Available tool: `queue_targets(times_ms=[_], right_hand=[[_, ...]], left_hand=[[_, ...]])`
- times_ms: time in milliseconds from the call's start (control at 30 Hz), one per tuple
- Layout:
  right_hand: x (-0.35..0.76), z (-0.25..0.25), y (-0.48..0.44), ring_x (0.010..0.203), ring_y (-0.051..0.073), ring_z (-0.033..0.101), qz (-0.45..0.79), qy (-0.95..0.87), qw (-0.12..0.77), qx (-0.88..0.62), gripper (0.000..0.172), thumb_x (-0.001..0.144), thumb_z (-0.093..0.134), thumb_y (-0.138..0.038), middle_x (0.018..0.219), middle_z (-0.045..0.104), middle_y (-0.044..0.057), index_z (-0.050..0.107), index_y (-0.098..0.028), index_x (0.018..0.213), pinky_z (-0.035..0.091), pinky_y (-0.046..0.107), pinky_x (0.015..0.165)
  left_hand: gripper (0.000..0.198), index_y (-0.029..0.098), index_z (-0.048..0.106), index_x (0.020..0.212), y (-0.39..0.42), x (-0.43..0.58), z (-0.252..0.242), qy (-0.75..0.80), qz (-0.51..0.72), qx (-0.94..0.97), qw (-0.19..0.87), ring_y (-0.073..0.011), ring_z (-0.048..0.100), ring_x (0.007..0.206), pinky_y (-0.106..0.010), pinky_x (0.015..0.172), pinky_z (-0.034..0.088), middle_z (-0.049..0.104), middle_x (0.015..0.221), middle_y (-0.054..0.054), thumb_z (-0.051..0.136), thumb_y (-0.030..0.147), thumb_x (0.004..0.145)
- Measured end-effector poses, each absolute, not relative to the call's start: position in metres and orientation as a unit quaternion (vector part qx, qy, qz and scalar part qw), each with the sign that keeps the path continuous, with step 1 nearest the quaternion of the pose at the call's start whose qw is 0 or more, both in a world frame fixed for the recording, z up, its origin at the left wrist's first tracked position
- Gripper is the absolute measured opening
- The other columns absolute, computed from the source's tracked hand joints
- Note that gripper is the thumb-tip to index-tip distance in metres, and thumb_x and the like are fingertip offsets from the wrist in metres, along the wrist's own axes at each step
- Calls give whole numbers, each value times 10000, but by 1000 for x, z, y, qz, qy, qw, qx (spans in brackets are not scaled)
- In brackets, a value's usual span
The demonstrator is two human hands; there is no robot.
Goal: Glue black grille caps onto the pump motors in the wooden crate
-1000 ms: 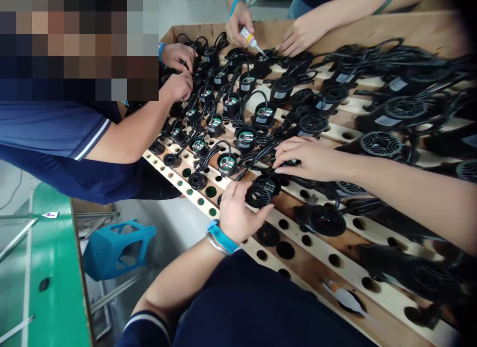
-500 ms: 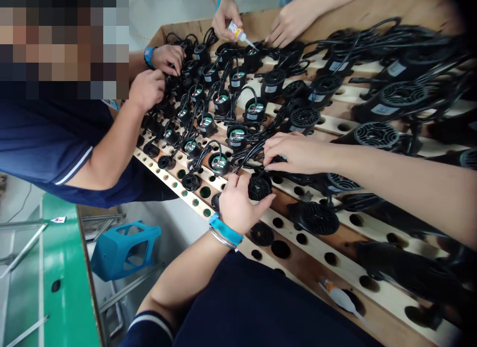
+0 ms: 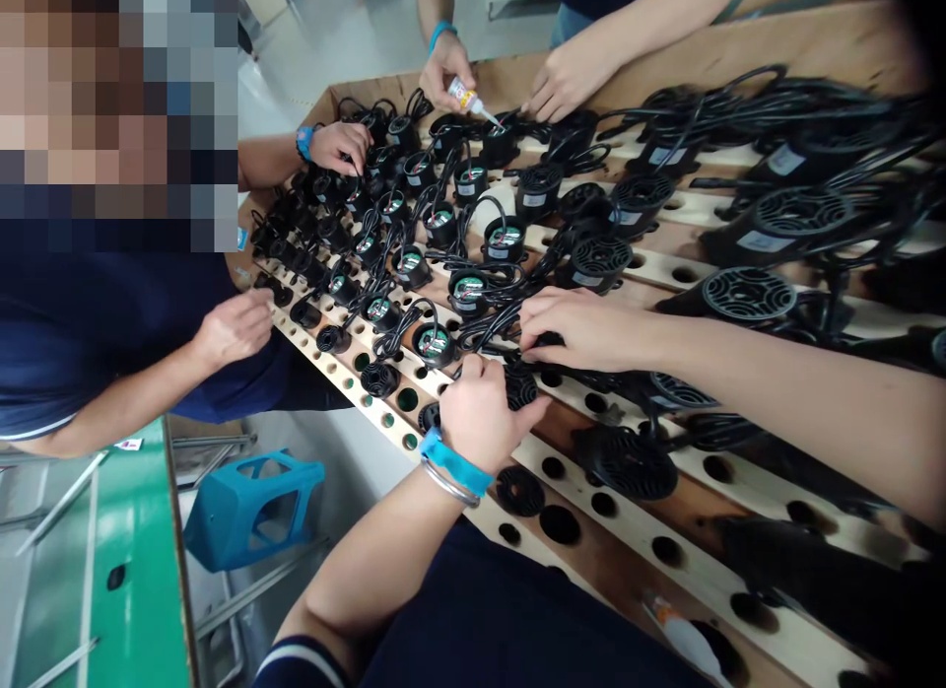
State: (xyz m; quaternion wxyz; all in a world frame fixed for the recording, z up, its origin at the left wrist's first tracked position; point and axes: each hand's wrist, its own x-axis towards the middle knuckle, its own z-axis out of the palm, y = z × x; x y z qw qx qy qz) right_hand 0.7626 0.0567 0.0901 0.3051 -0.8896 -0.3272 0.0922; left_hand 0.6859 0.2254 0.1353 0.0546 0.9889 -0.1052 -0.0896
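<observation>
My left hand is curled around a round black grille-topped housing in the wooden rack, thumb on its near side and fingers on its far side. My right hand reaches in from the right, just beyond it. Its fingertips are bent together over a dark part; what they pinch is hidden beneath them. Beside my left hand stands an open black housing with a green circuit board and a cable loop. Another grille-topped part sits in the rack on the near side of my left wrist.
Opposite, a co-worker's hand tips a glue bottle into a housing. At left are another co-worker's two hands. Black cables tangle at the right. A white bottle lies near the front; a blue stool stands below.
The left co-worker's nearer hand has moved from the housings to the rack's left edge. Under my right hand, the green board seen before is no longer visible. My left hand stays in place.
</observation>
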Motion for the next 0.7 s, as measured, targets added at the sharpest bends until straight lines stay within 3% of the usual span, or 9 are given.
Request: queue_targets(times_ms=[300, 700], right_hand=[[762, 79, 56, 936, 236, 503, 68, -333, 316, -886, 167, 798, 547, -320, 870, 613, 51, 678, -244, 726, 378, 373, 745], [760, 80, 56, 935, 223, 500, 73, -332, 333, -879, 176, 811, 541, -316, 855, 602, 49, 669, -236, 719, 399, 381, 808]], left_hand=[[471, 162, 587, 1030, 228, 688, 133, -125, -104, 984, 76, -233, 634, 821, -340, 656, 542, 575, 1054, -97, 637, 537, 749], [442, 150, 587, 993, 222, 693, 140, -118, -154, 980, 45, -247, 649, 779, -356, 613, 545, 574, 1050, -99, 618, 529, 768]])
